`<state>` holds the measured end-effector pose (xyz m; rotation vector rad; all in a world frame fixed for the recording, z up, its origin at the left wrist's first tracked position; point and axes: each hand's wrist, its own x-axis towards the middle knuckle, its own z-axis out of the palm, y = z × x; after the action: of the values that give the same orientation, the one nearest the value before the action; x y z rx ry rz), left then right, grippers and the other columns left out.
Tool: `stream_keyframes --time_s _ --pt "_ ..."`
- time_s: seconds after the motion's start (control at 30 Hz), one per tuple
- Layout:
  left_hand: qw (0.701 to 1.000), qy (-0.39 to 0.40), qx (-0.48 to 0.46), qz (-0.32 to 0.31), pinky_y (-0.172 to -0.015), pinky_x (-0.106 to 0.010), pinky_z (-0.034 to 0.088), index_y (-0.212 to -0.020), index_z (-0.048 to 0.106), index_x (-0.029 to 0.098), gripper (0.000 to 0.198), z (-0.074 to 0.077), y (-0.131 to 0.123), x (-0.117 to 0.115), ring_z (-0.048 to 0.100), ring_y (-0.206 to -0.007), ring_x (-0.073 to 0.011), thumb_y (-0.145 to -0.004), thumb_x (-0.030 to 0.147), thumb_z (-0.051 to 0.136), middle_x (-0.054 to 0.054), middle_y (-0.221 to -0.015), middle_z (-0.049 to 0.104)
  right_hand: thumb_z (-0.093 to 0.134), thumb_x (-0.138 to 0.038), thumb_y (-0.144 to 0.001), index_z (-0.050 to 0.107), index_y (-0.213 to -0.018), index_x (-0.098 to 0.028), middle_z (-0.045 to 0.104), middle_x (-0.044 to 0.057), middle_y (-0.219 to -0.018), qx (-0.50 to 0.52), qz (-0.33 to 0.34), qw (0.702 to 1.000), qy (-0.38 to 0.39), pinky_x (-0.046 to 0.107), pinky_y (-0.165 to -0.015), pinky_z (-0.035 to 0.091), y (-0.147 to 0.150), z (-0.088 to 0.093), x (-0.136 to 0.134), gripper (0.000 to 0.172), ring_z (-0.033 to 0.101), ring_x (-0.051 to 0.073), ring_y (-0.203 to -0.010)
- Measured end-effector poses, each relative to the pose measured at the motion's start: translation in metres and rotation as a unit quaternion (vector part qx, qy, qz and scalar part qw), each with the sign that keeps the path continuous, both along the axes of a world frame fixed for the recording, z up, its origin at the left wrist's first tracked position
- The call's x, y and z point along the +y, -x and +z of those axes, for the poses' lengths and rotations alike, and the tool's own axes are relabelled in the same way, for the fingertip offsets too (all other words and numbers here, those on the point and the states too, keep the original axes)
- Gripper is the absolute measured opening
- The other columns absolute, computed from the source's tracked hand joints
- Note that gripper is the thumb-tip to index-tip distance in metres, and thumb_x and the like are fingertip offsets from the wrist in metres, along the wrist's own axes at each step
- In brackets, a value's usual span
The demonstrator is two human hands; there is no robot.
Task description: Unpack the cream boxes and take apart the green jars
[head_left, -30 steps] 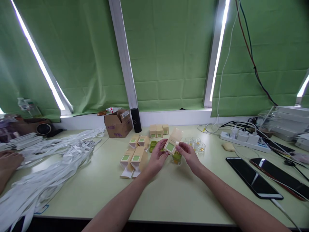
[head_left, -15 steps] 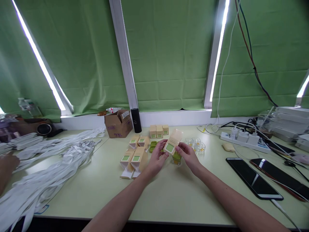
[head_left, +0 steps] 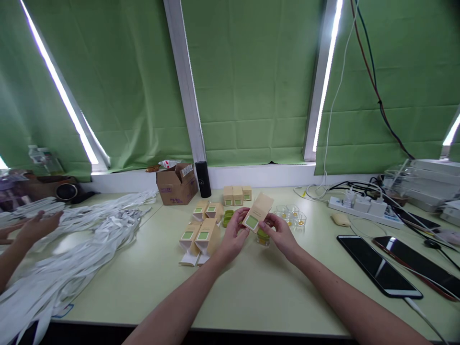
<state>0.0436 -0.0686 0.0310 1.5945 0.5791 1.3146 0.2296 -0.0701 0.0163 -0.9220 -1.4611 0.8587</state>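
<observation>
My left hand [head_left: 233, 236] and my right hand [head_left: 282, 235] together pinch a small tan carton [head_left: 257, 212] with a green square on its face, held tilted above the table. Just under it stands a small jar with a green lid [head_left: 263, 236]. To the left lie several flat tan cartons [head_left: 200, 236]. Behind them sit green lids [head_left: 227, 218] and three closed tan boxes [head_left: 236, 194]. Clear little jars [head_left: 292, 214] stand to the right of my hands.
A brown cardboard box [head_left: 176, 182] and a black cylinder [head_left: 203, 178] stand by the window ledge. A heap of white strips [head_left: 72, 244] covers the left, where another person's hand [head_left: 36, 226] reaches. Phones [head_left: 380, 266] and a power strip [head_left: 362, 207] lie at right.
The carton has tilted a little and its flap looks folded flatter. The other person's hand at the left has lifted and moved right over the white strips.
</observation>
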Motion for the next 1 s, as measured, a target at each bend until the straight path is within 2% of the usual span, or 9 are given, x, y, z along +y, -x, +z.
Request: stream_keyframes --time_s 0.2,0.53,0.8,1.0 --pt "1.000 -0.007 -0.002 0.006 -0.107 -0.043 0.048 -0.129 0.058 0.024 0.042 0.0032 -0.0015 -0.0008 0.059 -0.128 -0.0307 -0.089 0.028 0.071 -0.012 -0.135 0.063 0.072 -0.068 -0.084 0.072 -0.101 -0.021 0.077 0.010 -0.097 -0.001 0.001 1.000 -0.005 0.038 -0.086 0.052 -0.0010 -0.0018 0.0016 0.050 0.069 0.026 -0.091" --pt "1.000 -0.017 0.012 0.013 -0.105 -0.039 0.048 -0.128 0.057 0.023 0.045 0.0053 -0.0018 -0.0020 0.060 -0.123 -0.0277 -0.084 0.018 0.065 -0.011 -0.131 0.064 0.080 -0.068 -0.075 0.073 -0.097 -0.020 0.075 0.009 -0.089 0.050 0.005 0.998 0.025 0.039 -0.085 0.055 0.0003 0.0040 -0.0029 0.054 0.067 0.026 -0.086" --pt "0.999 -0.029 0.020 0.007 -0.104 -0.038 0.049 -0.128 0.055 0.022 0.053 0.0080 -0.0034 -0.0033 0.061 -0.123 -0.0250 -0.077 0.011 0.058 -0.009 -0.131 0.064 0.083 -0.064 -0.075 0.074 -0.095 -0.021 0.075 0.008 -0.091 0.066 0.016 0.998 0.012 0.038 -0.084 0.054 -0.0011 -0.0026 0.0003 0.048 0.067 0.027 -0.090" --pt "0.998 -0.052 0.043 0.013 -0.102 -0.039 0.050 -0.135 0.053 0.022 0.069 0.0002 -0.0008 0.0025 0.059 -0.129 -0.0269 -0.068 0.007 0.054 -0.011 -0.138 0.063 0.080 -0.064 -0.080 0.076 -0.100 -0.022 0.078 0.010 -0.100 0.112 0.038 0.993 0.025 0.038 -0.088 0.054 -0.0007 0.0000 -0.0017 0.046 0.070 0.028 -0.096"
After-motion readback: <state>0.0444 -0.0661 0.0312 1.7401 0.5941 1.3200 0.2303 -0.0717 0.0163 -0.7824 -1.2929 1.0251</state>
